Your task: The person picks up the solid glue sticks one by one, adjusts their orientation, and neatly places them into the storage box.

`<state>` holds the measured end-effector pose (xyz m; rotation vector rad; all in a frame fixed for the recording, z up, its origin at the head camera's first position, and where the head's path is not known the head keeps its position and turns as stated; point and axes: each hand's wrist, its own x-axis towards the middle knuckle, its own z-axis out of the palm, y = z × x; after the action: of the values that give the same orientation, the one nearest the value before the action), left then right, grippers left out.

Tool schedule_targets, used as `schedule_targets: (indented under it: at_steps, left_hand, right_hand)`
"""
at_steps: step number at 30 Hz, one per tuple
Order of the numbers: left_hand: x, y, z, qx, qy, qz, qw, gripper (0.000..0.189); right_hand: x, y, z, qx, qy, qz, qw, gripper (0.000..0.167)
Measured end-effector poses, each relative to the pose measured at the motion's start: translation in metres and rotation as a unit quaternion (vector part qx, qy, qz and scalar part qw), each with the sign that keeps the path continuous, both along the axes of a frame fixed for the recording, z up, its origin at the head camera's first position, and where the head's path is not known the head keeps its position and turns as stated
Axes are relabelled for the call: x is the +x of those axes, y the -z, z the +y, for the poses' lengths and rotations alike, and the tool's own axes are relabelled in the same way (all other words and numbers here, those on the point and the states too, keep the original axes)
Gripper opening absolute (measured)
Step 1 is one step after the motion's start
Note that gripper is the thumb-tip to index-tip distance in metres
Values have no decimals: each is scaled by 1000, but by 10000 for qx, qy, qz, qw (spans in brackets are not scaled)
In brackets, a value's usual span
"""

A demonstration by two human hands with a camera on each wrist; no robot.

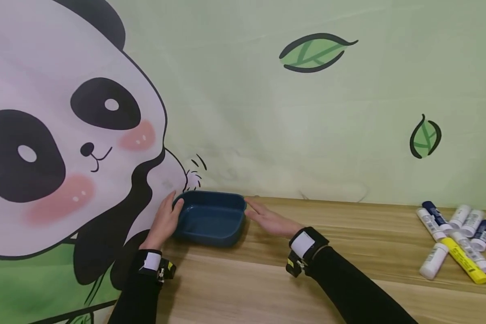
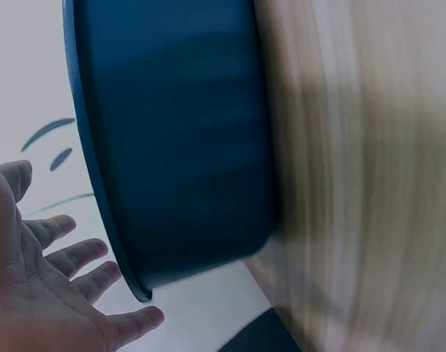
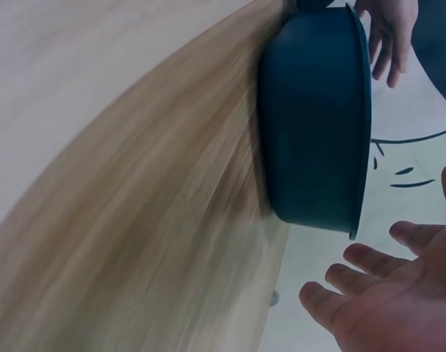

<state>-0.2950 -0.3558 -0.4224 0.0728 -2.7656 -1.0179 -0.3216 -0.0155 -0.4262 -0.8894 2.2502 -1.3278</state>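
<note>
Panda-printed backdrop (image 1: 243,90) behind a wood-grain tabletop (image 1: 243,292), with a blue tray (image 1: 212,218) standing upright close to the rear edge, toward the left end. The left hand (image 1: 165,222) lies at the tray's left side and the right hand (image 1: 273,220) at its right; in both, the fingers are extended and relaxed, clasping nothing. Whether either hand touches the rim cannot be told with certainty. Tubes (image 1: 465,261), white, navy and yellow, lie in a cluster toward the tabletop's right end, well apart from the tray. Likely faults: pressure from one hand alone could skew the tray or slide it along the tabletop; a push away from the wearer could drive it against the backdrop, since little surface appears to remain behind it; and a lift between flat fingers, without a hold beneath the rim, could let one end slip and tip. Orientation: the tray's mouth faces upward and its base rests on the tabletop; its long axis appears to run left to right, roughly parallel to the rear edge, with the short sides facing the hands.
</note>
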Motion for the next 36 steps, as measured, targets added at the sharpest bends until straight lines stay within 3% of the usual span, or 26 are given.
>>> schedule_targets:
  at_steps: [12,22,36]
  left_hand:
    - [1,8,-13,122,-163,-157,9997,62]
    - [-2,15,-12,83,-175,-411,9990,63]
    - [-4,18,-7,124,-331,-428,9985,65]
  right_hand:
    - [0,3,-8,17,38,-96,9999,64]
    - [1,7,-17,-23,70,-94,9999,63]
    - [2,11,-22,125,183,-348,9991,67]
